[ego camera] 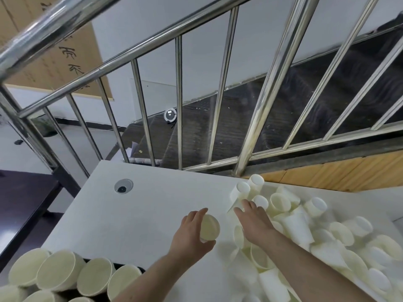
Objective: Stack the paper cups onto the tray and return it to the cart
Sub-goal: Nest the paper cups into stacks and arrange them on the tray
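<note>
At the lower left, several stacked cups (58, 271) are seen lying on their sides on a dark tray (142, 269), so part of the stacking appears done. Near the middle of the white table (152, 205), one paper cup (209, 228) is gripped by the left hand (192, 234), fingers curled round it. Just beside it, the right hand (254, 219) is stretched flat, fingers straight, toward the loose cups (305, 227) heaped at the right. Many cups are judged still unstacked; the cart cannot be seen.

An indoor stairwell landing: steel railing (181, 99), dark stairs (272, 118), white desk (135, 210).
</note>
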The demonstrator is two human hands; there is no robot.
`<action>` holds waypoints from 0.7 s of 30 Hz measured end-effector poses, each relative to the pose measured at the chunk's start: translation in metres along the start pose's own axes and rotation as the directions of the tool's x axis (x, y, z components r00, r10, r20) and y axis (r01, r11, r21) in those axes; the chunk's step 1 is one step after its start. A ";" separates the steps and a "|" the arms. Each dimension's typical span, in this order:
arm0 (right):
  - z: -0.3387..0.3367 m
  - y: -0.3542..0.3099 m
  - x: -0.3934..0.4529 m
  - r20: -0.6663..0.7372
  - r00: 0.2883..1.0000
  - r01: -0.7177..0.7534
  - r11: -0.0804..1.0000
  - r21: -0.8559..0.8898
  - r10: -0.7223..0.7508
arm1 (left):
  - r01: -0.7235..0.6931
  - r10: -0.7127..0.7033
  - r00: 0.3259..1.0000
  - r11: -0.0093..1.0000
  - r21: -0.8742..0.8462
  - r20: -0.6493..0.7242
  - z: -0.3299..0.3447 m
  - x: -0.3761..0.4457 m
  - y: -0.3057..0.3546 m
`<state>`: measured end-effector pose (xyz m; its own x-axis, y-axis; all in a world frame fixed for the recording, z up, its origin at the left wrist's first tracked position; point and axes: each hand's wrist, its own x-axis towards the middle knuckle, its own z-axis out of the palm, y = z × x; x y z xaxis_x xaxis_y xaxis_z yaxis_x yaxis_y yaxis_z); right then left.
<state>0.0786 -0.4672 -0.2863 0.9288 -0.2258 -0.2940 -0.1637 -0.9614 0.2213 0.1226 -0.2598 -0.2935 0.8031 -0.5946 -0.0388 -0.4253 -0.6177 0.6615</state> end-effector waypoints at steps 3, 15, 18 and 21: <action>-0.002 0.001 -0.003 -0.011 1.000 -0.014 0.999 0.033 0.015 | -0.003 0.003 1.000 1.000 -0.010 0.000 0.001 0.000 -0.001; -0.027 0.008 -0.055 -0.139 0.975 -0.116 0.926 0.360 0.176 | -0.044 0.044 0.999 0.999 -0.023 0.015 0.007 -0.003 0.018; -0.024 0.007 -0.071 -0.113 0.969 -0.152 0.886 0.437 0.222 | -0.051 0.052 0.998 0.998 -0.022 0.044 0.011 -0.008 0.022; -0.021 0.007 -0.088 -0.107 0.962 -0.171 0.864 0.474 0.249 | -0.078 0.079 0.995 0.997 -0.016 0.064 0.014 -0.016 0.025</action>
<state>0.0024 -0.4504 -0.2395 0.8888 -0.4400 -0.1280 -0.4576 -0.8665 -0.1995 0.0933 -0.2731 -0.2866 0.7387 -0.6731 -0.0339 -0.4802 -0.5610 0.6743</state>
